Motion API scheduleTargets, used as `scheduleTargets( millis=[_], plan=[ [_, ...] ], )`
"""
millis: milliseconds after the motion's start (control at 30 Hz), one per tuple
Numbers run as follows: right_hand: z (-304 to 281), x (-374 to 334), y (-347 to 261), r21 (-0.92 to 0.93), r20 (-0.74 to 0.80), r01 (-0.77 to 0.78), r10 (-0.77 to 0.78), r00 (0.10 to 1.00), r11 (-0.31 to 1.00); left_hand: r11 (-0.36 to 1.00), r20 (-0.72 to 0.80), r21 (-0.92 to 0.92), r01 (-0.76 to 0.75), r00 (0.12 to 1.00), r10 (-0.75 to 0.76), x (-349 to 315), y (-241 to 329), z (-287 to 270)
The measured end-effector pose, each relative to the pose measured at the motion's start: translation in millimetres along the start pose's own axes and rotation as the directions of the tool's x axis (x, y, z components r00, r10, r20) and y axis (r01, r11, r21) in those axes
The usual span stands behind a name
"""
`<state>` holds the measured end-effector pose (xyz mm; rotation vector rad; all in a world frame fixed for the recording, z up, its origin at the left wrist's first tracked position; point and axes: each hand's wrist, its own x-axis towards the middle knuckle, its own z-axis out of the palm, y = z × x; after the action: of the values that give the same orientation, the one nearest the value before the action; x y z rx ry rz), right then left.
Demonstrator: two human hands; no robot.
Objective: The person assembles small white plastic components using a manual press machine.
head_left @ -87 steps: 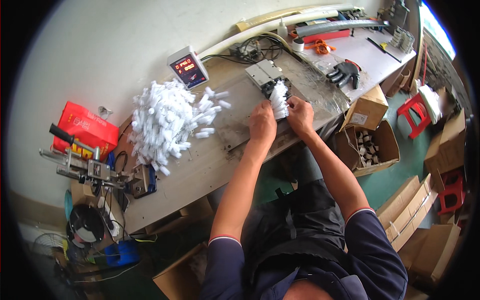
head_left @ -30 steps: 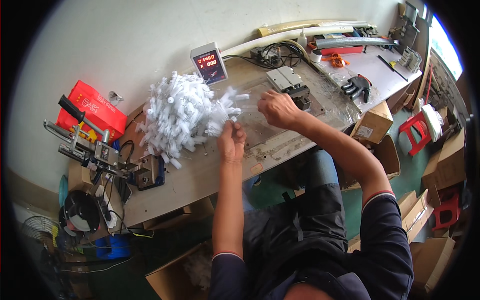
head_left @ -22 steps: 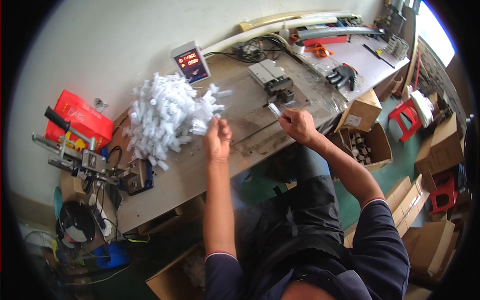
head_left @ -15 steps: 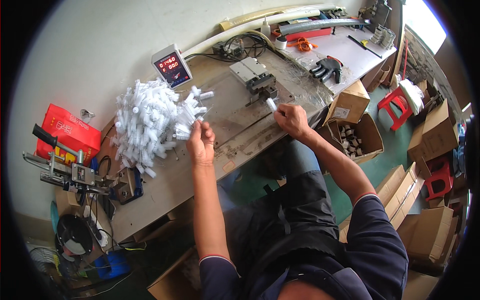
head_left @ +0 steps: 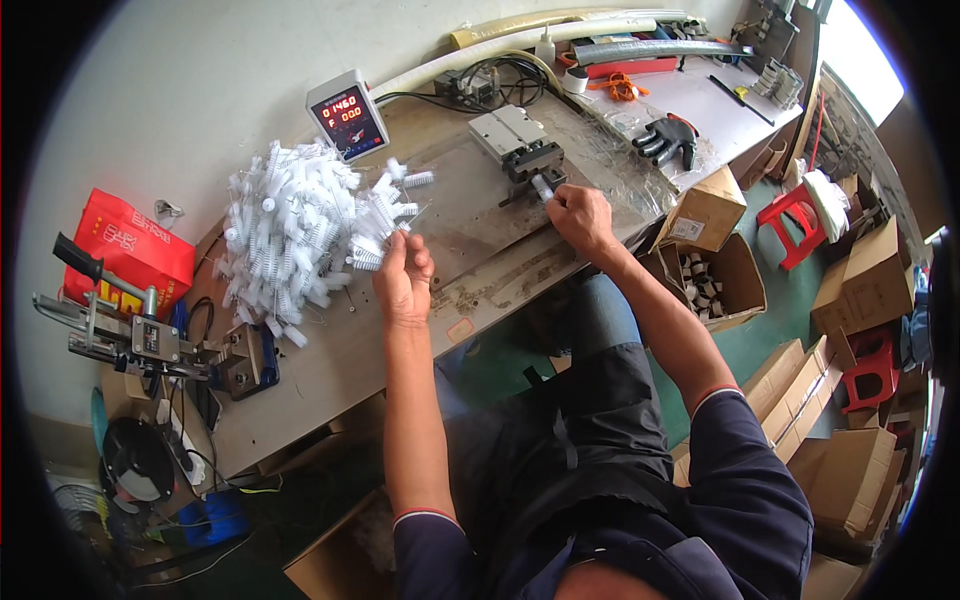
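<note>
Fingers (head_left: 396,252) of the left hand (head_left: 403,295) are bent toward the thumb at the near right edge of the white heap; whether a brush is pinched there cannot be told. The fingers of the right hand (head_left: 582,218) are folded into a fist, and by them a small white brush (head_left: 541,187) is gripped, its exposed end pointed away at a clamp fixture.

At the far left, a red bag (head_left: 135,250) is seen propped by the wall. In front of it, a lever press (head_left: 155,340) with a black handle is mounted at the left end of the counter (head_left: 310,385). To the right of the press, small white bristled brushes (head_left: 285,225) are heaped in a large pile, with some scattered along its right side. Beyond the pile, a display box (head_left: 348,115) with lit red digits is stood near the wall.

Farther right, the grey clamp fixture (head_left: 515,140) is set on the counter, with black cables (head_left: 515,82) coiled behind it and long tubes (head_left: 520,52) laid along the far side. A black glove (head_left: 667,140) is left to the right of the fixture, with an orange cord (head_left: 622,88) beyond it. Below the counter at the right, small pale pieces (head_left: 700,285) are held in an open carton (head_left: 745,285), and a red stool (head_left: 788,228) is placed farther right.
</note>
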<state>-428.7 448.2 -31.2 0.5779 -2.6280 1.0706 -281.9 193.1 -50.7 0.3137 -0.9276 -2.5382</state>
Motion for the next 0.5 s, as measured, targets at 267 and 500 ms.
scheduleTargets(
  millis=[267, 500],
  plan=[
    [3.5, 7.4, -5.1, -0.016, 0.017, -0.074, 0.074, 0.997, 0.997, 1.000, 0.008, 0.003, -0.011, 1.000, 0.011, 0.4, -0.2, -0.9],
    [6.8, 9.0, -3.0, -0.044, 0.019, -0.070, 0.071, 0.997, 0.997, 1.000, 0.000, 0.007, 0.003, 1.000, -0.003, -0.6, -0.5, -1.3]
  ],
)
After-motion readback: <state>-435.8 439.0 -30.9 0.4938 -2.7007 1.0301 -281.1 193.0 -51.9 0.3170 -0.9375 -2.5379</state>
